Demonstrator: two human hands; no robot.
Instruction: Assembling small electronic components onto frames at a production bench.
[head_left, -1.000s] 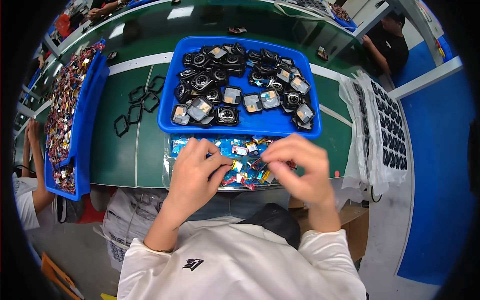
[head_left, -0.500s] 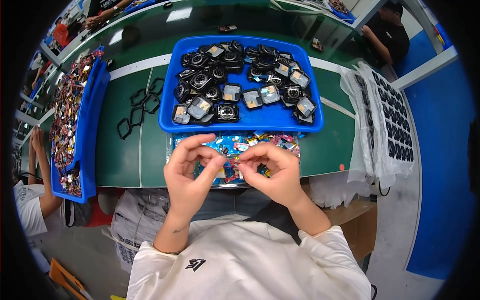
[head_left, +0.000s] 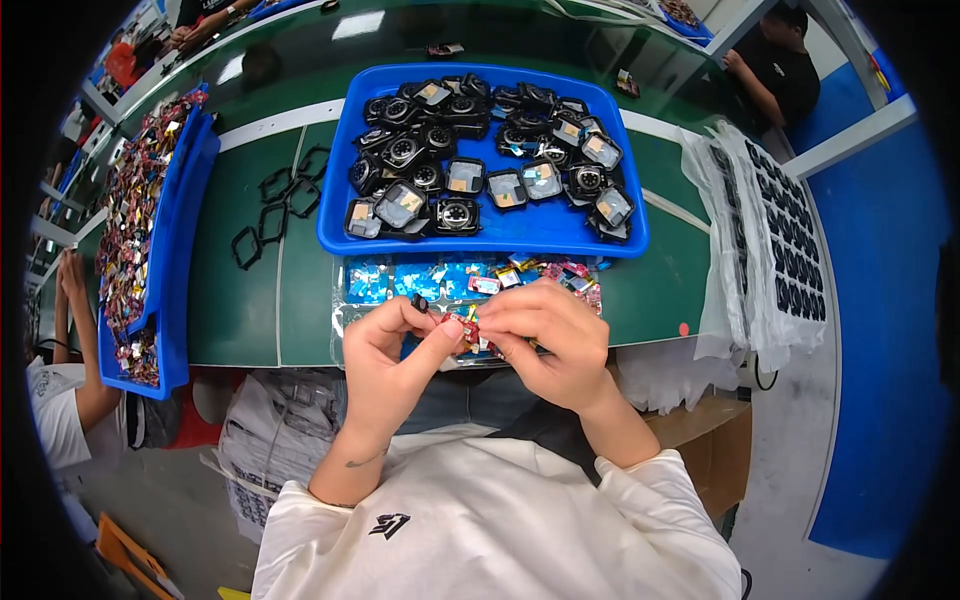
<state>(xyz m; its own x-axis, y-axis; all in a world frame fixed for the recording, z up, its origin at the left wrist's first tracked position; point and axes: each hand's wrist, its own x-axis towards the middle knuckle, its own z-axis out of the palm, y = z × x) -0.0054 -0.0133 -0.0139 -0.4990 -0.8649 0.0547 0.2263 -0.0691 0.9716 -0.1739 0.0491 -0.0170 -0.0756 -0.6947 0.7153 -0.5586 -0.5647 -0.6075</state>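
Above a clear plastic tray, my two hands are close together, fingertips almost meeting. My left hand is closed in a pinch, and a small black part sticks up beyond its index finger. My right hand pinches with thumb and fingers; what lies in its tips is too small to make out. Red pieces show between the hands, but I cannot tell whether they are held or lie in the tray. Small blue, red and yellow parts fill the tray's far side.
Beyond the tray stands a blue bin of black smartwatch cases. Black square frames lie left of it. A long blue bin of small colourful parts is farther left. Stacked sheets of black parts stand right. Other people work around.
My hands have drawn closer together and their fingers have closed further. The small black part has shifted left, to my left index finger. The view has shifted slightly.
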